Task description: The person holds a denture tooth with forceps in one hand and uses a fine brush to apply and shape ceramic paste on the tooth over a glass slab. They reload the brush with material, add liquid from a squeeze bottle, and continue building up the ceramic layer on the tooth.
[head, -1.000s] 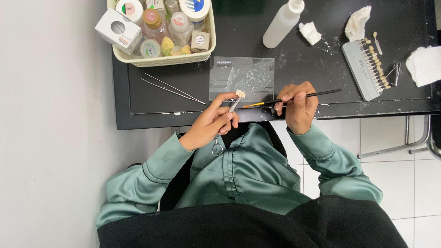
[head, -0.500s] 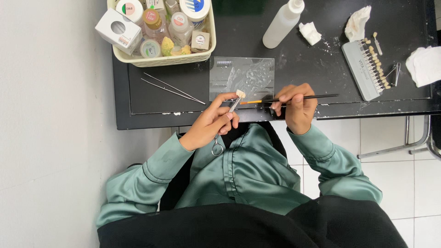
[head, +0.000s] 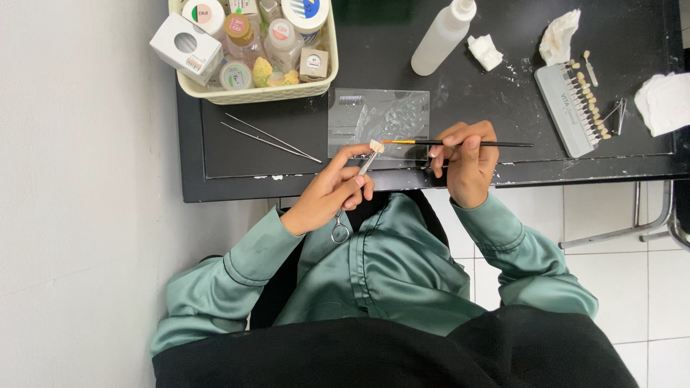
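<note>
My left hand (head: pixel 332 192) grips a scissor-handled metal clamp (head: pixel 351 194) whose tip holds a small cream tooth-shaped piece (head: pixel 376 146) above the front edge of a clear glass slab (head: pixel 379 118). My right hand (head: pixel 466 159) holds a thin black brush (head: pixel 496 144) level, its orange-banded tip touching the small piece from the right. Both hands hover over the front edge of the black table (head: pixel 374 65).
A cream basket (head: pixel 259 92) of jars, bottles and a small box stands at the back left. Long metal tweezers (head: pixel 269 138) lie beside the slab. A white squeeze bottle (head: pixel 444 36), crumpled tissues (head: pixel 559 36) and a grey tooth shade guide (head: pixel 575 104) lie to the right.
The brush has levelled out and its tip now meets the small piece. Both hands have stayed in nearly the same place.
</note>
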